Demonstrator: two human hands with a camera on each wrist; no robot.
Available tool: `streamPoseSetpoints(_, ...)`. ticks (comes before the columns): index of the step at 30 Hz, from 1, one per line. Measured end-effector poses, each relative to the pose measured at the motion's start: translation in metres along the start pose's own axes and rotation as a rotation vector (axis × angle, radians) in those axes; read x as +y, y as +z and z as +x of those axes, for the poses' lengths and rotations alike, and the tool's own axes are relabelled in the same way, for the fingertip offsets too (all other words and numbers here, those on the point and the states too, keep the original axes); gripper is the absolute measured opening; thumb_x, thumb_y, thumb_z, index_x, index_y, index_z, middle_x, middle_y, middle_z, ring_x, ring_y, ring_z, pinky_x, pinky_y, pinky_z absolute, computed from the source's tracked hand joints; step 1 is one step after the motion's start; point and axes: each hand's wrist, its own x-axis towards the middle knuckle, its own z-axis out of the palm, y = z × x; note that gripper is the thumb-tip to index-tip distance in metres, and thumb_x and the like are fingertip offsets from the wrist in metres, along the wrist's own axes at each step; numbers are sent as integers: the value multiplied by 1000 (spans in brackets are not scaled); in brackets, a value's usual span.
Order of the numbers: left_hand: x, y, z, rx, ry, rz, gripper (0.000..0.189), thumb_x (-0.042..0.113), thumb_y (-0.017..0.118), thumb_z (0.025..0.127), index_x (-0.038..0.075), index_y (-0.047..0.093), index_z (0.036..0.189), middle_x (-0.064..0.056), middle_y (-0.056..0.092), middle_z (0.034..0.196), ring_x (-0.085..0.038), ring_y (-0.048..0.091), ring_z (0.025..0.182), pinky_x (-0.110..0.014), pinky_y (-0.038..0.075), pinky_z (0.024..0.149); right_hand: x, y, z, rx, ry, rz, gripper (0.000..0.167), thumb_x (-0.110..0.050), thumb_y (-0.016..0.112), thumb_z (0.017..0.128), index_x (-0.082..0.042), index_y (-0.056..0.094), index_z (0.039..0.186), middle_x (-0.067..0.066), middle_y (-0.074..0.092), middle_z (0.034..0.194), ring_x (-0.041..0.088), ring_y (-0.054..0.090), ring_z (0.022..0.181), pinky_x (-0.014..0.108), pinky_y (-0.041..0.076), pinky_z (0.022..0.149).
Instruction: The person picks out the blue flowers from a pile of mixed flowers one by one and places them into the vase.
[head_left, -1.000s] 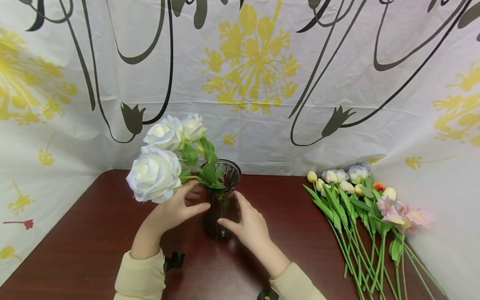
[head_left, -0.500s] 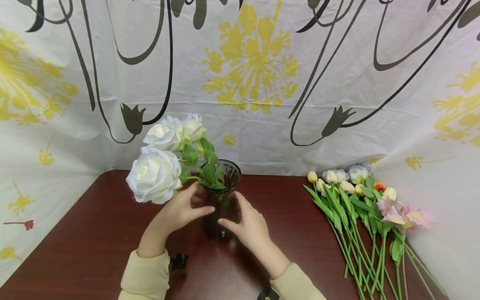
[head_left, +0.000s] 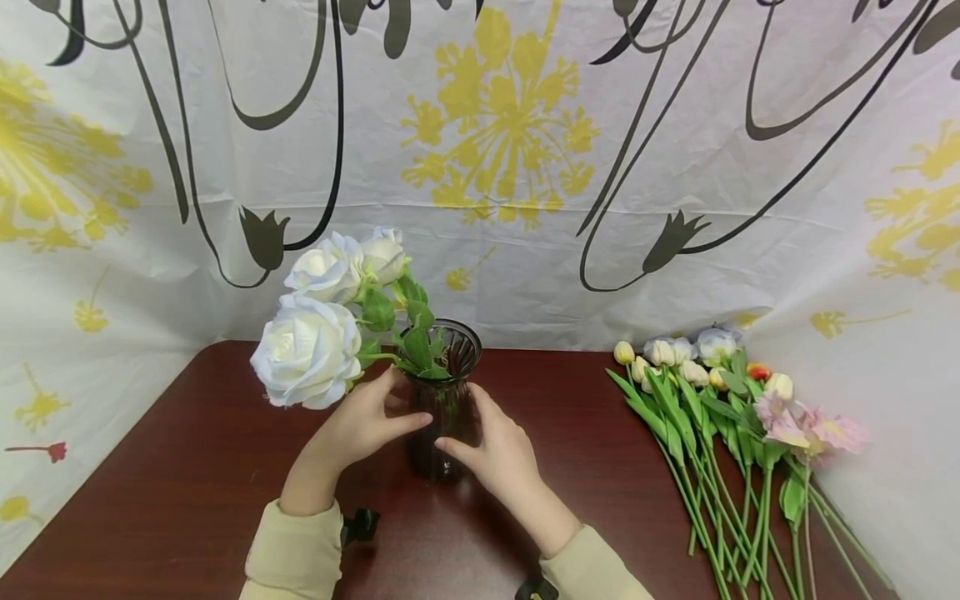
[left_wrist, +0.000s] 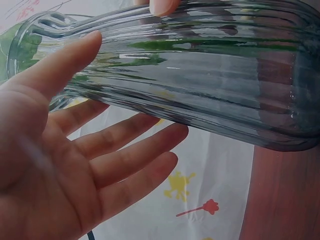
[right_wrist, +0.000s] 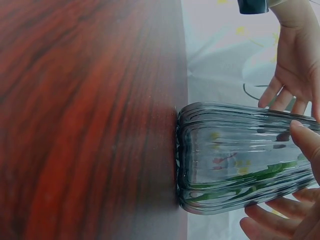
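I wear long sleeves of pale khaki cloth, plain on both arms. My left sleeve [head_left: 292, 550] ends in a broad, smooth band, with a fold or seam line across it; I can't tell which. My right sleeve [head_left: 596, 567] matches it in shade, lightly creased towards the edge. A small black device [head_left: 362, 526] juts out at my left cuff, angular from above and blunt-ended from the side. A second black piece [head_left: 537, 588] sits by my right cuff, partly cut off, with a little yellowish patch showing on it
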Motion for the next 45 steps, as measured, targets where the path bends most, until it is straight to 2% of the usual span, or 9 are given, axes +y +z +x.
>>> streamPoseSetpoints(7,-1,1,-1,14,-7,-17,58,31,75,85,9,49,133,-7,64,114,-24,66,96,-41,53,81,0,1,0,-4,-3,-18,81,-49,76,78,-11,43,141,8,61,126,26,64,99,48,51,75)
streamPoseSetpoints(19,-2,0,-2,18,-24,-34,57,31,75,85,9,50,131,-8,63,114,-23,66,96,-40,53,82,-6,-7,2,-42,1,-17,79,-44,77,78,-14,43,142,5,63,122,19,65,96,44,52,73)
streamPoseSetpoints(25,-2,-2,-4,21,-47,-31,54,32,75,85,8,52,128,-8,64,113,-24,66,97,-42,53,82,-9,-12,2,-40,12,-15,66,-40,75,81,-16,49,137,1,64,119,24,64,99,46,51,75)
streamPoseSetpoints(29,-2,-2,-4,14,-56,-39,57,34,74,85,9,50,130,-9,63,116,-24,65,98,-41,53,83,-10,-19,2,-33,25,-11,56,-35,74,83,-14,55,131,0,67,112,24,65,96,44,51,74)
streamPoseSetpoints(36,-2,-1,-2,10,-44,-48,57,32,75,85,11,49,131,-8,62,116,-24,66,97,-42,53,83,-7,-34,6,-49,85,-26,49,-35,73,83,-14,60,126,1,69,98,21,64,79,41,50,67)
streamPoseSetpoints(41,-1,0,0,8,-63,-33,55,33,75,84,10,51,127,-9,63,115,-24,66,95,-42,53,81,1,-52,9,-49,145,-20,44,-33,74,82,-14,64,120,-3,70,90,21,65,86,43,49,76)
streamPoseSetpoints(45,0,0,1,-1,-75,-25,58,34,75,84,11,49,130,-9,62,117,-24,66,96,-42,53,81,10,-68,11,-68,212,-7,43,-31,73,83,-12,64,120,-4,69,89,22,64,88,44,48,80)
